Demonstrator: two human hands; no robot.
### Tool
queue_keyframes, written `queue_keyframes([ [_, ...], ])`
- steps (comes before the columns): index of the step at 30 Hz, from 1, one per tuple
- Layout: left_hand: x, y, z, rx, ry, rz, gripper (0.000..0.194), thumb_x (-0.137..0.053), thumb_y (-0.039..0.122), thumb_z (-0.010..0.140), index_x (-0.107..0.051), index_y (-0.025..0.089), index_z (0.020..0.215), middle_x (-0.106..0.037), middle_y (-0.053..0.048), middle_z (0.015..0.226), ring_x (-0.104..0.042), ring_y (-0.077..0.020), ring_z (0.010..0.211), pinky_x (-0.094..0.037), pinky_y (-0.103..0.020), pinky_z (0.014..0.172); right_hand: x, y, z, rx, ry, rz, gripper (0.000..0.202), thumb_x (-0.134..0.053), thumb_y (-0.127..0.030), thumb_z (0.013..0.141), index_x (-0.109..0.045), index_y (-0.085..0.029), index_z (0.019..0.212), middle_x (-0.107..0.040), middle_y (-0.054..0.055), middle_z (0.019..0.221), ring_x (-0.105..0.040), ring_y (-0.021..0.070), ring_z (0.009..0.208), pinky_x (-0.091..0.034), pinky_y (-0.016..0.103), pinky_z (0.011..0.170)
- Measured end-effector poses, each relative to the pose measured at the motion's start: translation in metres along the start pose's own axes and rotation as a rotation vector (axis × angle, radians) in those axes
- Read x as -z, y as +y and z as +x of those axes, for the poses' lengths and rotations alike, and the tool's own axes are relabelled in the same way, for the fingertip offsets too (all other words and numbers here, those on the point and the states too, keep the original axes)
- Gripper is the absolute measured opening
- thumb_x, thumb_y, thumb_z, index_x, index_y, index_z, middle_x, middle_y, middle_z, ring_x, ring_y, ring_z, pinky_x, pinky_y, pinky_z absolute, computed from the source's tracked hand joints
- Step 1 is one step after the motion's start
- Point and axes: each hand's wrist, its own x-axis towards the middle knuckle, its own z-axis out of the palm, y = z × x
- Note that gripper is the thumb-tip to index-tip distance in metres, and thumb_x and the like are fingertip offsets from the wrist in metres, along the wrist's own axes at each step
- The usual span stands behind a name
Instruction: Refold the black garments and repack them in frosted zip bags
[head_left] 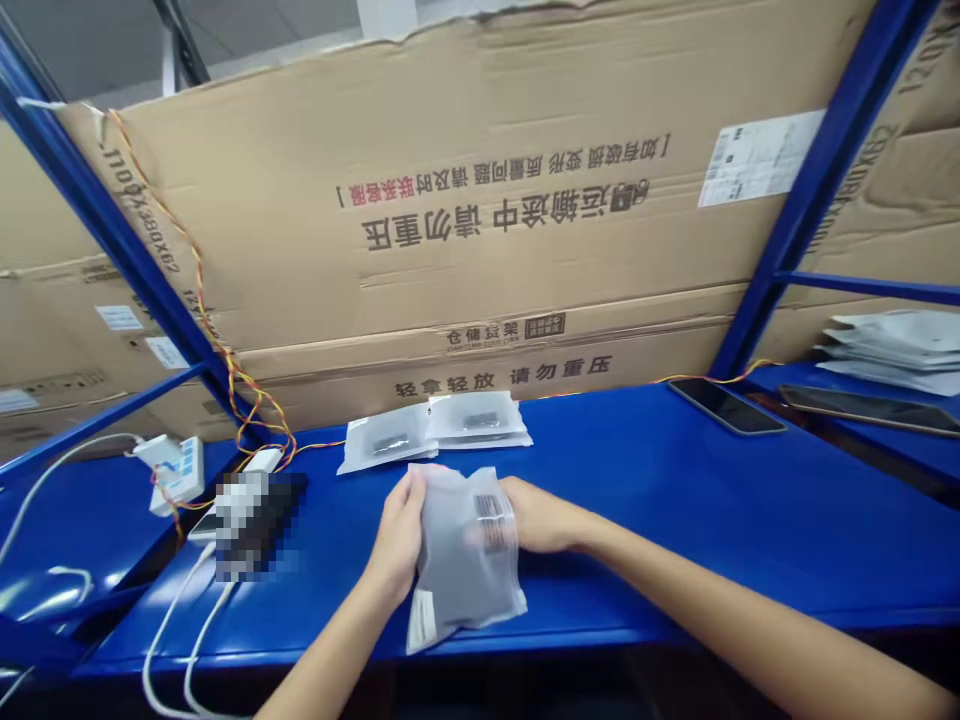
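Both hands, left hand [397,540] and right hand [536,515], pinch-grip frosted pouch [465,560] by side edges; looks light, floppy, slick.

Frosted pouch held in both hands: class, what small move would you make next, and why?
Probably set the frosted pouch on the flat pouches lying just beyond it. The left hand and right hand grip its opposite edges above the blue shelf, and those pouches look alike and lie within easy reach.
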Motion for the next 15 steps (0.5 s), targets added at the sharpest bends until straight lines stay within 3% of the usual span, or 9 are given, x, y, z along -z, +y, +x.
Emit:
queue_keyframes([
  [5, 0.012, 0.004, -0.019, 0.010, 0.086, 0.004, 0.065, -0.073, 0.076, 0.079, -0.074, 0.022, 0.114, -0.077, -0.013, 0.125, -0.070, -0.0328, 0.119, -0.055, -0.040, 0.101, -0.024, -0.003, 0.002, 0.074, 0.101, 0.065, 0.040, -0.091, -0.044, 0.063, -0.077, -0.019, 0.090, -0.079, 0.003, 0.093, -0.071, 0.0284, 0.092, -0.059, 0.039, 0.084],
  [8, 0.017, -0.003, -0.037, 0.066, 0.108, 0.013, 0.067, -0.076, 0.073, 0.078, -0.067, 0.022, 0.120, -0.080, -0.013, 0.111, -0.077, -0.0321, 0.101, -0.060, -0.041, 0.085, -0.033, 0.001, -0.001, 0.081, 0.222, 0.137, 0.050, -0.091, -0.050, 0.065, -0.074, -0.020, 0.102, -0.080, 0.006, 0.103, -0.072, 0.0318, 0.105, -0.058, 0.043, 0.095],
  [11, 0.018, -0.010, -0.051, 0.094, 0.077, 0.045, 0.073, -0.080, 0.068, 0.075, -0.059, 0.021, 0.126, -0.080, -0.010, 0.092, -0.078, -0.0294, 0.078, -0.060, -0.038, 0.069, -0.038, 0.011, -0.004, 0.015, 0.363, 0.203, 0.055, -0.088, -0.056, 0.071, -0.067, -0.022, 0.109, -0.079, 0.007, 0.099, -0.076, 0.0307, 0.095, -0.062, 0.046, 0.087],
  [15, 0.030, -0.010, -0.049, 0.013, 0.048, 0.127, 0.076, -0.081, 0.065, 0.071, -0.052, 0.021, 0.125, -0.079, -0.007, 0.086, -0.077, -0.0286, 0.067, -0.060, -0.038, 0.062, -0.039, 0.024, -0.013, 0.015, 0.652, 0.313, 0.060, -0.082, -0.057, 0.079, -0.053, -0.027, 0.122, -0.078, 0.005, 0.103, -0.078, 0.0290, 0.092, -0.064, 0.045, 0.082],
])
